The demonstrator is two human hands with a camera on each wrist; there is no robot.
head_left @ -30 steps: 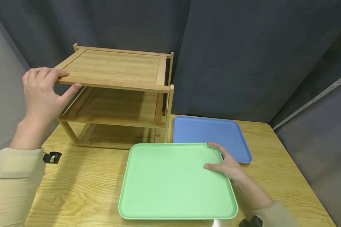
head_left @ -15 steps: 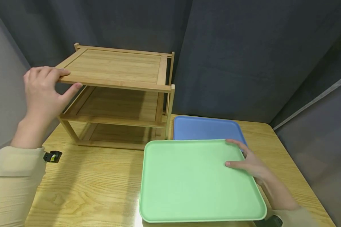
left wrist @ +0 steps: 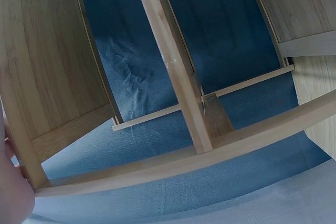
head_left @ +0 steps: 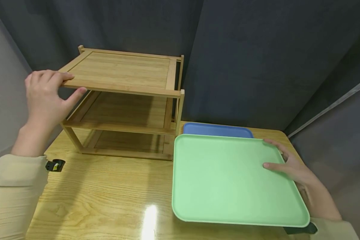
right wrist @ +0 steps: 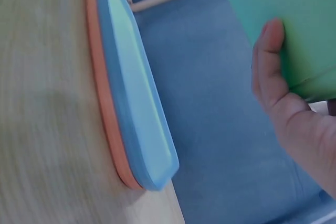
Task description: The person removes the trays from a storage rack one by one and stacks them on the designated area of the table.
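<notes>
My right hand point(head_left: 288, 163) grips the right rim of a light green tray point(head_left: 234, 176), thumb point(right wrist: 268, 61) on top and fingers along the far corner. The tray hangs slightly above the wooden table point(head_left: 93, 196) and covers most of a blue tray point(head_left: 217, 129). In the right wrist view the blue tray point(right wrist: 131, 93) lies stacked on an orange tray point(right wrist: 102, 108), with the green tray point(right wrist: 294, 14) above. My left hand point(head_left: 52, 90) holds the front left corner of the top shelf of a bamboo rack point(head_left: 123, 71).
The rack has three open levels point(head_left: 123, 113) and stands at the table's back left, against dark curtains point(head_left: 258, 60). From below, the left wrist view shows its slats point(left wrist: 173, 66). A grey partition point(head_left: 342, 150) borders the table's right edge.
My right hand has carried the green tray to the right and farther back, over the blue tray. The left hand has stayed on the rack.
</notes>
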